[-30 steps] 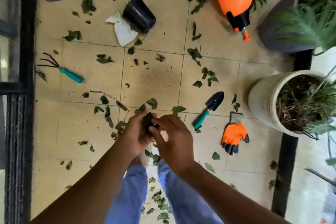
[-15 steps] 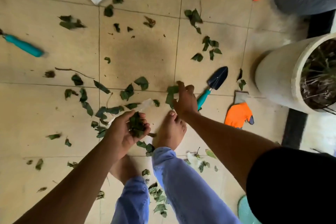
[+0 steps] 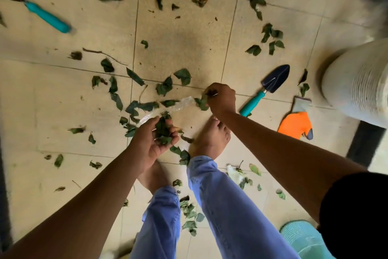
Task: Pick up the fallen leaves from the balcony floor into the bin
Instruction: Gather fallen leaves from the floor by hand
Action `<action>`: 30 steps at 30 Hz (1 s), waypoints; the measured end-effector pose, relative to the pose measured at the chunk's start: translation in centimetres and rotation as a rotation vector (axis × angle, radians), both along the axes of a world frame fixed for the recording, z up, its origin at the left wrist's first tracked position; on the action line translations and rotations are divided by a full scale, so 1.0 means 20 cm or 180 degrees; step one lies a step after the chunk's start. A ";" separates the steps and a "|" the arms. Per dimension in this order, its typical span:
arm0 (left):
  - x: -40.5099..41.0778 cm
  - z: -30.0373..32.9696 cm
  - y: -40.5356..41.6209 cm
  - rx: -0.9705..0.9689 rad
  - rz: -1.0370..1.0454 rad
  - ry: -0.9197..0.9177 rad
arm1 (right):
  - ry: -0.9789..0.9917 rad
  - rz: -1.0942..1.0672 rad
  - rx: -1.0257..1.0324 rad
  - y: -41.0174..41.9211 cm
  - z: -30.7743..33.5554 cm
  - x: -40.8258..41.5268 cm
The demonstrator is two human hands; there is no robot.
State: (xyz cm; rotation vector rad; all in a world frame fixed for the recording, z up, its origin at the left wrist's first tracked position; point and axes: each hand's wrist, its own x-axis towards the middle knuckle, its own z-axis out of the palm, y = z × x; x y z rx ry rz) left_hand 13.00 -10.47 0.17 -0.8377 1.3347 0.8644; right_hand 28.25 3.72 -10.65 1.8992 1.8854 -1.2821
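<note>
Left hand point(image 3: 154, 143) cups leaf bunch point(image 3: 162, 130); right hand point(image 3: 221, 99) pinches floor leaf point(image 3: 202, 102) | teal bin point(image 3: 302, 239) contents unseen

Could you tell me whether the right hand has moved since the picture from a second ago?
Yes. The right hand has left the left hand and reached out toward the trowel, where it now pinches a leaf.

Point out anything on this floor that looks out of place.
Besides the leaves, garden gear lies strewn on the tiles: a rake, a trowel and one orange glove. A clear plastic strip lies among the leaves by the left hand.
</note>
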 end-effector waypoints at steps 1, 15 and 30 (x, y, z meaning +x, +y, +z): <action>-0.01 0.01 0.01 -0.0037 0.0003 0.0034 | 0.0338 -0.0192 -0.0144 -0.02 0.08 -0.03; -0.21 0.02 -0.01 0.0629 0.0338 -0.0019 | 0.1303 0.1526 0.0938 -0.54 0.69 -0.33; -0.28 -0.15 -0.19 0.0639 0.0325 -0.0217 | -0.0898 0.0569 0.0505 -0.23 -0.08 0.00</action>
